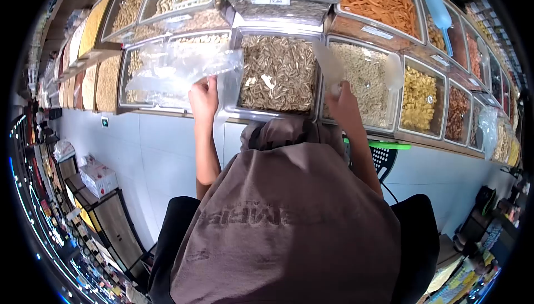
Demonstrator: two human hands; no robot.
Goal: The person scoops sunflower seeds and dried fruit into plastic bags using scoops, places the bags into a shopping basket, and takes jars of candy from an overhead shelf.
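My left hand (204, 98) is closed on a clear plastic bag (178, 65), which spreads leftward over a bin of peanuts. My right hand (343, 105) grips a pale translucent scoop (328, 62), its blade pointing away from me. Between the hands is a bin of striped sunflower seeds (281, 70), with small white scraps on top. The scoop is above the divide between that bin and one of pale shelled kernels (364, 84). Whether the scoop holds anything I cannot tell.
Behind stands a raised row of bins, including orange strips (378, 1) with a light blue scoop (439, 15) nearby. Another translucent scoop (394, 72) rests by the kernels. Yellow pieces (418, 92) fill a bin to the right. A box (98, 176) sits on a cabinet at left.
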